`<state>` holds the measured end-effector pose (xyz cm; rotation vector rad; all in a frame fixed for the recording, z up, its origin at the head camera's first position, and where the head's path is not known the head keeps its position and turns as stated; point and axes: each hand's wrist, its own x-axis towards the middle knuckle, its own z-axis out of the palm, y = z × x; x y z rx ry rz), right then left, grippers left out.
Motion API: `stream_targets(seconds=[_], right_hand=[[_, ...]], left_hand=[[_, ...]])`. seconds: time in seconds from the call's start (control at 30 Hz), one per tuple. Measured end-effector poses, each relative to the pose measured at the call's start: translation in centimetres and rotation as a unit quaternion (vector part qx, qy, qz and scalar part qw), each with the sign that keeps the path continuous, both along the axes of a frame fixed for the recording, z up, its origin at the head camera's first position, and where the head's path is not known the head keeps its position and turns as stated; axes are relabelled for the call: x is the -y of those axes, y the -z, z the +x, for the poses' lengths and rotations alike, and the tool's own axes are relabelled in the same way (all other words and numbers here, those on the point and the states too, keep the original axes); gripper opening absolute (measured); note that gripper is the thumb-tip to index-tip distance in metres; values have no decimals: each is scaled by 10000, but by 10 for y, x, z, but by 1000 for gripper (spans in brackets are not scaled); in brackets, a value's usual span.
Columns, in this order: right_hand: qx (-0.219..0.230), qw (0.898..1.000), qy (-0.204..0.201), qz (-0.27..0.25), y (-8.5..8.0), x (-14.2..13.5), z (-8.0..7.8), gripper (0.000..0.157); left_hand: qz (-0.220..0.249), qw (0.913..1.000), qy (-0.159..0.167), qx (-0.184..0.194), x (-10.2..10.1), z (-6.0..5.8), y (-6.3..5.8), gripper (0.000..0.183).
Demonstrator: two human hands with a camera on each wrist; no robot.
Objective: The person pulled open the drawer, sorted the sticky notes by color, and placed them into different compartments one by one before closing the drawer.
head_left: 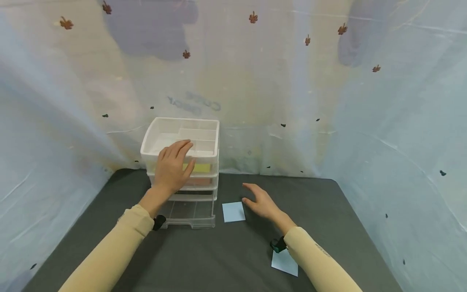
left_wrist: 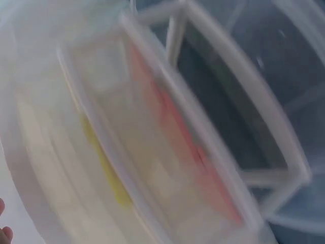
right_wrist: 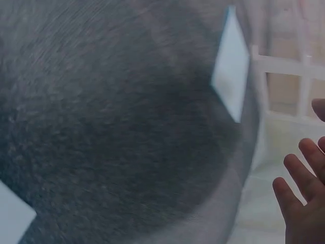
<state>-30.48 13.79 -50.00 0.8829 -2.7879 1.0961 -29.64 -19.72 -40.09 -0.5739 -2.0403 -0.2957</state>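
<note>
A small plastic drawer unit [head_left: 216,162] with a white frame and clear drawers stands at the table's back left. Its lowest drawer [head_left: 197,222] is pulled out and looks bare inside. Yellow paper [head_left: 202,168] shows through the top drawer, reddish paper [left_wrist: 175,127] through the one below. My left hand [head_left: 170,168] is over the unit's upper front, fingers loosely extended, holding nothing visible. With fingers and thumb spread, my right hand [head_left: 263,204] hovers over the table beside a light blue square of paper [head_left: 233,212]. A second blue square [head_left: 284,263] lies nearer me, partly hidden by the right forearm.
The dark grey table [head_left: 226,259] has its back edge against a pale printed curtain [head_left: 255,101], which also hangs along both sides. An open compartmented tray [head_left: 198,134] tops the drawer unit. Dark wrist straps [head_left: 279,245] stick out below both cuffs.
</note>
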Motion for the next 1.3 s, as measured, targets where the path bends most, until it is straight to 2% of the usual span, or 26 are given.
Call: stream_targets(seconds=[0.1, 0.2, 0.33, 0.47, 0.67, 0.87, 1.03, 1.3], right_hand=[[100, 9995, -109, 274, 11, 4, -5, 59], [137, 9978, -239, 595, 18, 8, -10, 60], [160, 9942, -423, 980, 21, 12, -15, 63], [188, 9891, -618, 1327, 22, 13, -17, 65], [291, 9849, -684, 1561, 26, 11, -16, 67], [94, 9875, -686, 1418, 27, 10, -15, 62], [-102, 9889, -778, 1264, 29, 10, -13, 58], [-287, 9896, -845, 1124, 29, 13, -13, 57]], left_hand=[[63, 9993, -247, 281, 25, 0, -5, 53], [68, 9944, -581, 881, 50, 1, -10, 65], [-68, 9769, -1042, 1865, 79, 4, -17, 80], [-316, 9618, -1277, 2401, 104, 7, -20, 87], [-647, 9484, -1305, 2816, 130, 7, -19, 90], [-812, 9379, -1146, 3171, 132, 4, -19, 88], [-771, 9359, -1062, 3270, 129, 3, -17, 88], [-770, 9381, -1110, 3190, 129, 2, -15, 86]])
